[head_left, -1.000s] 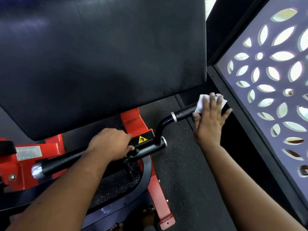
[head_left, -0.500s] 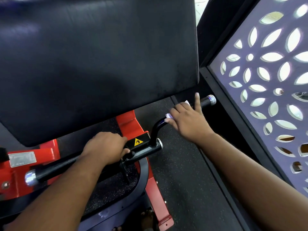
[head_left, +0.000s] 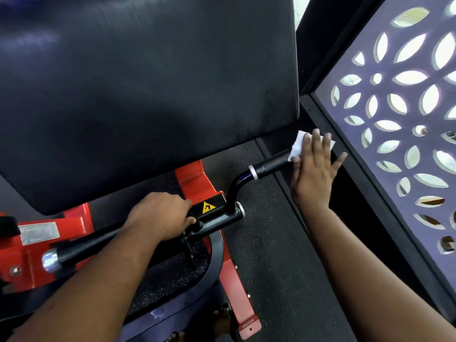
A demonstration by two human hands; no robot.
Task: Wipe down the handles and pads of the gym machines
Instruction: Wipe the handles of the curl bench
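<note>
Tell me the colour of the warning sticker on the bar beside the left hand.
Yellow triangle on black, the warning sticker; clearest in the head view.

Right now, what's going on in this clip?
A person is wiping a gym machine's handles. The right hand presses a white wipe with flat fingers against the far end of the right handle. The left hand grips the black bar beside the yellow warning sticker. The large black pad sits above, untouched.

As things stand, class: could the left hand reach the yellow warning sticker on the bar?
Probably yes. The left hand grips the bar right beside the yellow warning sticker, and nothing lies between them; it would only have to let go.
</note>
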